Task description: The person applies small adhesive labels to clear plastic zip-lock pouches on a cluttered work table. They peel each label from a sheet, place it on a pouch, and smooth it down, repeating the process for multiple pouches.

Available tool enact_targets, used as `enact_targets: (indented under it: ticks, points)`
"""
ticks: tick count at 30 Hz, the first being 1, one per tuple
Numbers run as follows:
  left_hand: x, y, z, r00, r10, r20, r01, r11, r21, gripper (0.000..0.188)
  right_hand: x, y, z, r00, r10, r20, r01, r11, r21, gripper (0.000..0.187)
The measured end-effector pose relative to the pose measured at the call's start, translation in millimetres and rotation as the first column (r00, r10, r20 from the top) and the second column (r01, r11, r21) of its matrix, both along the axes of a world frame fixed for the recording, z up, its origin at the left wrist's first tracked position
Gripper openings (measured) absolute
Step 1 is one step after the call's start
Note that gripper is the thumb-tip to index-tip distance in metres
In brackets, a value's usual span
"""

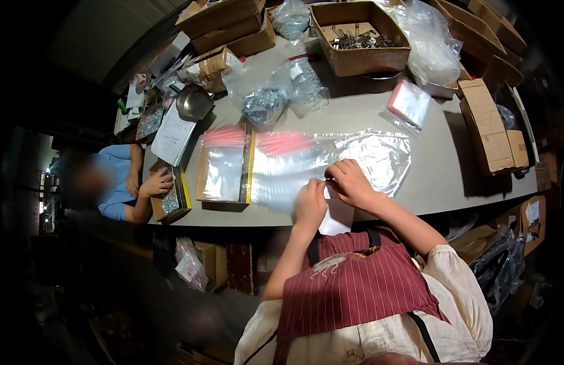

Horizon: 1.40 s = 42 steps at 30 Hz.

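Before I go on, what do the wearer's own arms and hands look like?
The left hand and right hand wear no gloves; no watch shows. Forearms are bare below loose cream sleeves that end near the elbows. A maroon apron with pale stripes covers the front.

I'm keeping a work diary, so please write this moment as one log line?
left hand: beside right hand; held: unclear; near: clear bags, white item; co-worker's hand: at box

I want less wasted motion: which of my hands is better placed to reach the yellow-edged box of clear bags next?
Probably the left hand: it's nearer the yellow-edged box, while the right hand sits farther away, though both look occupied.
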State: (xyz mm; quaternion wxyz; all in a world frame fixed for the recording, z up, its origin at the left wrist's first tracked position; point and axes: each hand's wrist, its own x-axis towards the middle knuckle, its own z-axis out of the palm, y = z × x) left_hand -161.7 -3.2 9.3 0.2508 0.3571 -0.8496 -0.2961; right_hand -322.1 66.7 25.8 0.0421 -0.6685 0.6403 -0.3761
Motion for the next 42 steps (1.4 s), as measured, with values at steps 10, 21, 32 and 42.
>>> enact_targets:
  ticks: [10, 21, 32, 42]
  points:
    - [5, -3, -13, 0.992, 0.111, -0.068, -0.064, 0.874, 0.482, 0.018, 2, -2, -5, 0.961, 0.130, -0.246, -0.138, 0.990, -0.015, 0.024]
    - [106, -59, -51, 0.792, 0.544, -0.277, -0.258, 0.710, 0.656, 0.023, -65, -42, -47, 0.989, -0.114, 0.094, 0.054, 0.869, 0.492, 0.023]
    - [195, -61, -18, 0.537, 0.748, -0.390, -0.320, 0.608, 0.727, 0.023, -83, -22, -45, 0.971, -0.164, -0.173, 0.233, 0.811, 0.537, 0.028]
    - [138, -59, -9, 0.699, 0.597, -0.393, -0.298, 0.743, 0.599, 0.022, -6, -80, -60, 0.994, -0.103, -0.018, 0.104, 0.963, 0.249, 0.023]
